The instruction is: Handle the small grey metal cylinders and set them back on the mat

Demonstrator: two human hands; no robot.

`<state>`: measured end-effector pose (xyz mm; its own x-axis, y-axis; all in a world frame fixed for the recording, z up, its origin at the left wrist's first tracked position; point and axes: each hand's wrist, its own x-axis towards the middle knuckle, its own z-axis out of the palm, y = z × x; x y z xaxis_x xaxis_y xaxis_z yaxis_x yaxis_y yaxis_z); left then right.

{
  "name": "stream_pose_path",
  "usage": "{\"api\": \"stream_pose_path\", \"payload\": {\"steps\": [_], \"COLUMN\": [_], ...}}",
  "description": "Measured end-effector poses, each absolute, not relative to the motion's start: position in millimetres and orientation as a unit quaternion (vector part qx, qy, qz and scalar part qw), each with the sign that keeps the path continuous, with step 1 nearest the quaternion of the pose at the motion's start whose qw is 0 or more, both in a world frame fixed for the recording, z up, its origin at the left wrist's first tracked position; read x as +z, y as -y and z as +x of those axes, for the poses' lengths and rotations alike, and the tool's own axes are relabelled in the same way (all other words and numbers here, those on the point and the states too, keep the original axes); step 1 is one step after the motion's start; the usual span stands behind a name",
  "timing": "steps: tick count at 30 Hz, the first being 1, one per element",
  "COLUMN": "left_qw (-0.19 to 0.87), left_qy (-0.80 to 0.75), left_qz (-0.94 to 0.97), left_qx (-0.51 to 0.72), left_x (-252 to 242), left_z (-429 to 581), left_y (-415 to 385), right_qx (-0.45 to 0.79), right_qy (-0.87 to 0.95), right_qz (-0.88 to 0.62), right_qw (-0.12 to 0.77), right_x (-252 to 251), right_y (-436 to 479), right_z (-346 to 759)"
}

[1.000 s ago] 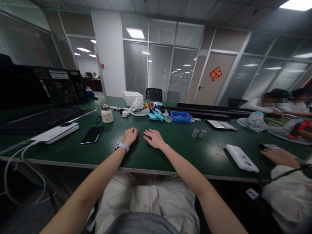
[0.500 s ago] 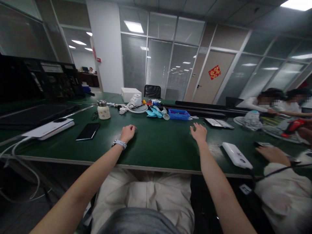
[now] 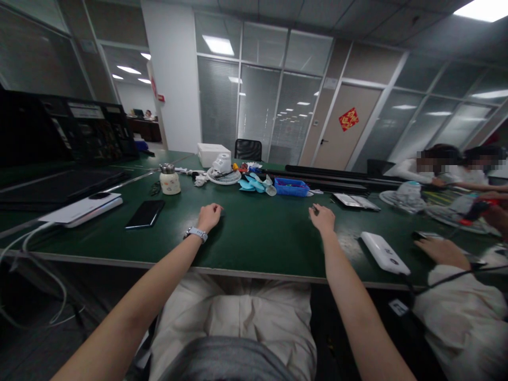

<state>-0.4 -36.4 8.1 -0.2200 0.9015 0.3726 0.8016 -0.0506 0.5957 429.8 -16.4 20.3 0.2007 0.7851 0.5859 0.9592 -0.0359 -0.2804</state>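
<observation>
From the head view, the right hand (image 3: 324, 218) was curled at a small grey metal piece (image 3: 315, 209), mostly hidden by the fingers, over the smooth green tabletop (image 3: 257, 238); whether it was pinched could not be told. The left hand (image 3: 209, 217) was loosely curled, fingertip contact unclear. Beyond lay a ribbed white grille (image 3: 223, 179), curved blue blades (image 3: 252, 183) and a blue plastic tray (image 3: 291, 187); a glossy rounded white device (image 3: 383, 253) sat beside the right forearm.
</observation>
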Motion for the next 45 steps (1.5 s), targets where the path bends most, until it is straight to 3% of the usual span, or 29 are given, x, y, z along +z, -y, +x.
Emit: {"api": "stream_pose_path", "payload": {"steps": [10, 16, 22, 29, 33, 37, 41, 45], "left_qw": [0.062, 0.061, 0.064, 0.056, 0.055, 0.063, 0.079, 0.056], "left_qy": [-0.688, -0.690, -0.689, -0.690, -0.688, -0.674, -0.638, -0.575], "left_qz": [0.626, 0.624, 0.623, 0.626, 0.629, 0.632, 0.642, 0.680], "left_qx": [0.361, 0.361, 0.365, 0.359, 0.358, 0.377, 0.417, 0.452], "left_x": [10, 7, 7, 5, 4, 6, 9, 15], "left_z": [1, 0, -1, 0, 0, 0, 3, 9], "left_y": [37, 34, 35, 33, 32, 34, 38, 43], "right_qx": [-0.166, -0.036, -0.028, -0.120, -0.167, 0.015, 0.214, 0.277], "right_qy": [0.457, 0.420, 0.407, 0.324, 0.395, 0.575, 0.671, 0.702], "right_qz": [-0.742, -0.811, -0.818, -0.797, -0.702, -0.552, -0.464, -0.458], "right_qw": [0.462, 0.407, 0.404, 0.495, 0.568, 0.603, 0.538, 0.469], "right_x": [22, 2, -5, 20, 44, 42, 22, 8], "right_y": [20, 14, 4, 22, 32, 33, 34, 33], "right_z": [437, 452, 461, 449, 403, 322, 240, 191]}}
